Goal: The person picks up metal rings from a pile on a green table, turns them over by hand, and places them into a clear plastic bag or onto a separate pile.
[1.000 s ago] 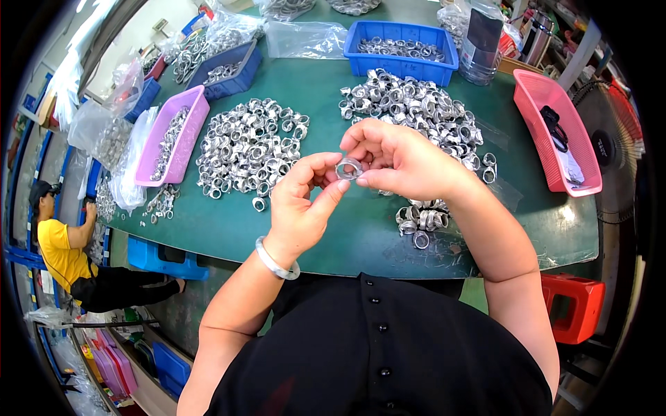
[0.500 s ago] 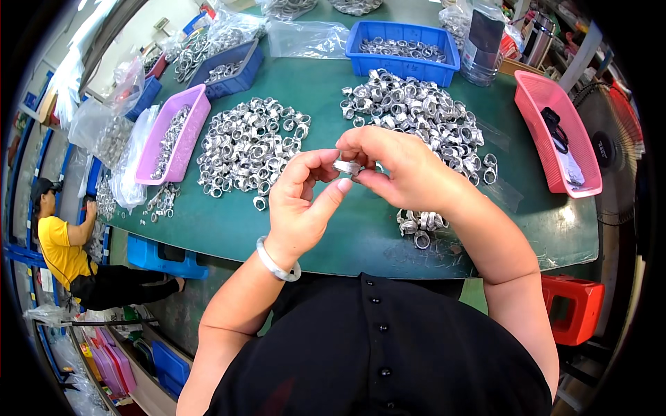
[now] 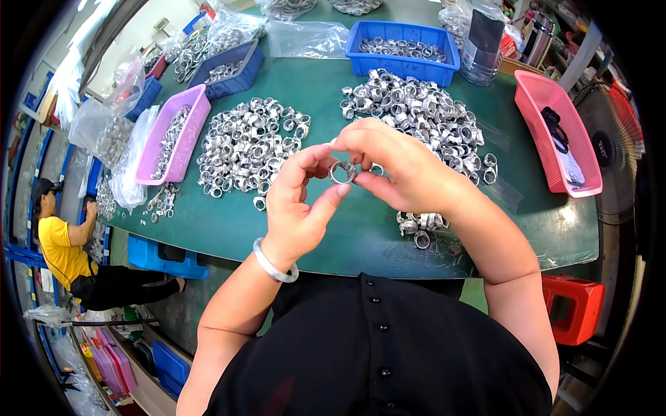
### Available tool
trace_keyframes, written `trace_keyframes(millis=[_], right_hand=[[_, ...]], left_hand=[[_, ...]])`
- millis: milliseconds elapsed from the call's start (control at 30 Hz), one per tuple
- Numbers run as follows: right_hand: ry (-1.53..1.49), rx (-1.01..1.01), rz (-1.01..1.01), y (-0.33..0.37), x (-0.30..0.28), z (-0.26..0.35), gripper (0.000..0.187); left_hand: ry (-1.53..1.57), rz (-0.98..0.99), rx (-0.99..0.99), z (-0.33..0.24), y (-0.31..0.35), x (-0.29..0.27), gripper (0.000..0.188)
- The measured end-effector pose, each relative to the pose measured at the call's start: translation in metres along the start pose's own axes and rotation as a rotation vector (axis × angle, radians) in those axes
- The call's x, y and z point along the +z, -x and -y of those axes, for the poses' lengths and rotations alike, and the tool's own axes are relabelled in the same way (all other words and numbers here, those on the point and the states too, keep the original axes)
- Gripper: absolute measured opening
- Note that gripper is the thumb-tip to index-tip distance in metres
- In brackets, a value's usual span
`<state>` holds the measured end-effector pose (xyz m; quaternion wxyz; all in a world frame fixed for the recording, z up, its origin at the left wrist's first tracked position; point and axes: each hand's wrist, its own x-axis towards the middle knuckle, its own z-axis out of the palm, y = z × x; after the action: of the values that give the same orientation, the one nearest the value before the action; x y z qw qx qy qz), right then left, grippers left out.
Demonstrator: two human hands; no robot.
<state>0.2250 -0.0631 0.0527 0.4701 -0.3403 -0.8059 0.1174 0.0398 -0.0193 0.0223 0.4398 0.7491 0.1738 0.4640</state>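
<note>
Between my two hands, above the green table, a silver metal ring (image 3: 342, 172) is held with its round opening turned up toward me. My left hand (image 3: 295, 197) pinches it from the left between thumb and fingers; a pale bangle (image 3: 275, 262) circles that wrist. My right hand (image 3: 399, 166) grips the ring's right side with thumb and forefinger. Left of my hands lies a heap of similar rings (image 3: 246, 145). A second, larger heap (image 3: 423, 114) spreads beyond my right hand, partly hidden by it. Close to my right forearm sits a small cluster of rings (image 3: 422, 225).
A blue tray (image 3: 406, 67) with rings stands at the back, and a pink basket (image 3: 522, 97) on the right. At the left are a lilac tray (image 3: 198, 111) and a dark blue tray (image 3: 243, 78). A person in yellow (image 3: 59, 249) stands far left, near a blue stool (image 3: 166, 258).
The ring has been turned between my fingers: its outer band faced me before, now its round opening does. My hands have shifted only slightly.
</note>
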Motion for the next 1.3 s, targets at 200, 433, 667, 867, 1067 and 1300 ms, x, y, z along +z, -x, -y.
trace_keyframes(millis=[200, 433, 667, 867, 1067, 1300], right_hand=[[-0.034, -0.023, -0.029, 0.000, 0.000, -0.002, 0.057], [-0.029, -0.064, -0.032, -0.001, -0.001, -0.001, 0.055], [0.003, -0.030, -0.013, -0.003, -0.006, 0.000, 0.058], [0.249, 0.086, 0.039, 0.006, -0.012, -0.023, 0.043], [0.411, 0.325, 0.344, 0.020, 0.000, -0.044, 0.030], [0.560, 0.471, 0.614, 0.023, 0.002, -0.047, 0.030]], left_hand=[[-0.068, 0.001, 0.080, 0.002, 0.001, -0.002, 0.053], [-0.161, -0.009, 0.199, 0.007, 0.000, -0.006, 0.055], [-0.277, -0.009, 0.294, 0.013, 0.000, -0.008, 0.056], [-0.272, -0.036, 0.294, 0.019, 0.003, -0.010, 0.055], [-0.342, -0.021, 0.328, 0.026, 0.002, -0.019, 0.054], [-0.887, -0.198, 0.126, 0.060, -0.019, -0.065, 0.041]])
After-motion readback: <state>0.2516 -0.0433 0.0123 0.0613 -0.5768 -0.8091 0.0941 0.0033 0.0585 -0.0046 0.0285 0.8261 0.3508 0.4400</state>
